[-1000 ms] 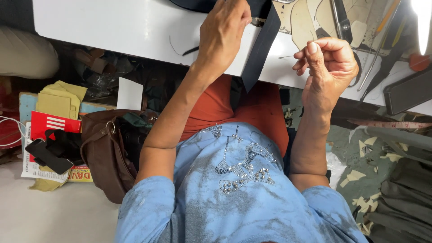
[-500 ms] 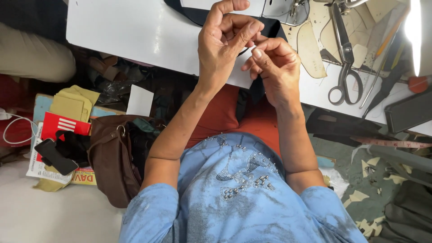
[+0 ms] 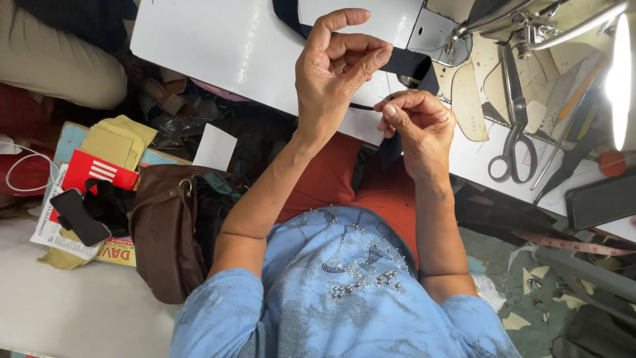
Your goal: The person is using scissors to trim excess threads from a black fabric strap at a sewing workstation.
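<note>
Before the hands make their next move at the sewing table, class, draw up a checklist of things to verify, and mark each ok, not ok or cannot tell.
1. Left hand raised above the white table, fingertips pinched: ok.
2. Right hand pinched beside it, close to the left: ok.
3. Fine thread held between the two hands: cannot tell, too thin to see clearly.
4. Black fabric strip lying on the table behind the hands: ok.
5. Scissors lying apart from both hands: ok.

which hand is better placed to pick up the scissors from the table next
Probably the right hand. It sits nearer the scissors, which lie to its right on the white table. The left hand is farther off, raised over the black strap with fingers pinched.
</note>
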